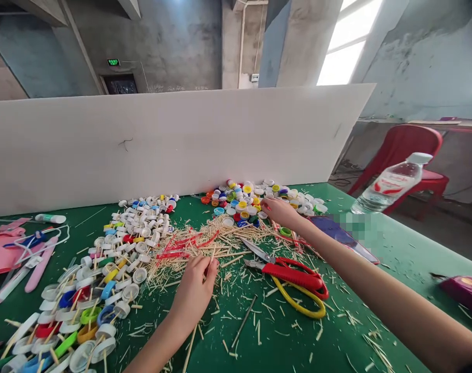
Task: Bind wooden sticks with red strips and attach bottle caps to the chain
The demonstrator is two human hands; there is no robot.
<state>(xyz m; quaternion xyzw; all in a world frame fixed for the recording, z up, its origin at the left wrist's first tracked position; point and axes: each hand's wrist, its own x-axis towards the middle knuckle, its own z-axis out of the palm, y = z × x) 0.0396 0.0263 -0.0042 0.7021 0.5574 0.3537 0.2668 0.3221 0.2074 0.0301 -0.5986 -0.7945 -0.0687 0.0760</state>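
My left hand (195, 287) is closed, with a short wooden stick (213, 253) poking up between thumb and fingers. Farther off, my right hand (279, 211) reaches into a pile of loose bottle caps (242, 205) in mixed colours; its fingers are drawn together, and what they hold, if anything, is hidden. Between the hands lies a heap of thin wooden sticks (224, 234) with red plastic strips (173, 255). To the left runs a long spread of bottle caps with sticks through them (123, 274).
On the green table (282, 342) lie scissors (301, 305) with yellow handles, a red utility knife (294, 278) and a nail (244, 321). A water bottle (393, 184), a dark flat case (342, 238) and a purple object (465, 290) are rightward. A white board (181, 140) stands behind.
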